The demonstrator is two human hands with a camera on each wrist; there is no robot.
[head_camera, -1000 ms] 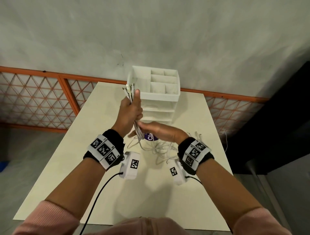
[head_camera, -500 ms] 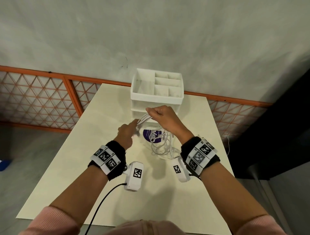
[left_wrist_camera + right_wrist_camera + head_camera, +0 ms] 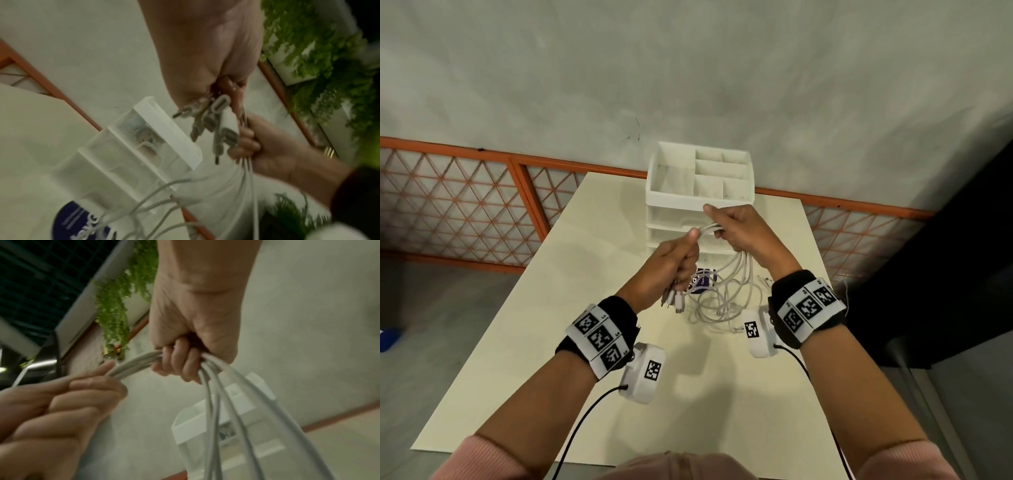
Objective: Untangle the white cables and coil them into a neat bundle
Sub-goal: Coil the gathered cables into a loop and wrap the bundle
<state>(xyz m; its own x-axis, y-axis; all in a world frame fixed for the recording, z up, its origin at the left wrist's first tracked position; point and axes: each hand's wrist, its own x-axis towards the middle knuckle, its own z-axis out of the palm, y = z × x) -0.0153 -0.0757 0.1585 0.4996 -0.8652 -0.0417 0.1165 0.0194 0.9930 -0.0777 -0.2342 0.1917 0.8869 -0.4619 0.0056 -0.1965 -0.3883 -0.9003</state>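
Both hands hold the white cables (image 3: 726,274): left hand (image 3: 671,263) fisted round them, plugs (image 3: 673,299) dangling below its fingers; right hand (image 3: 743,229) curled round the strands beside.

A white drawer organizer (image 3: 698,192) stands at the table's (image 3: 544,325) far edge. A purple-labelled item (image 3: 702,282) lies on the table near it.

Both forearms extend forward, each wrist wearing a black band with printed markers. The left hand (image 3: 674,263) is a closed fist, thumb on top, its fingers (image 3: 82,386) curled round the bundled white cables (image 3: 726,284). The right hand (image 3: 743,229), slightly higher and just beside it, grips the same cables with curled fingers (image 3: 180,363).
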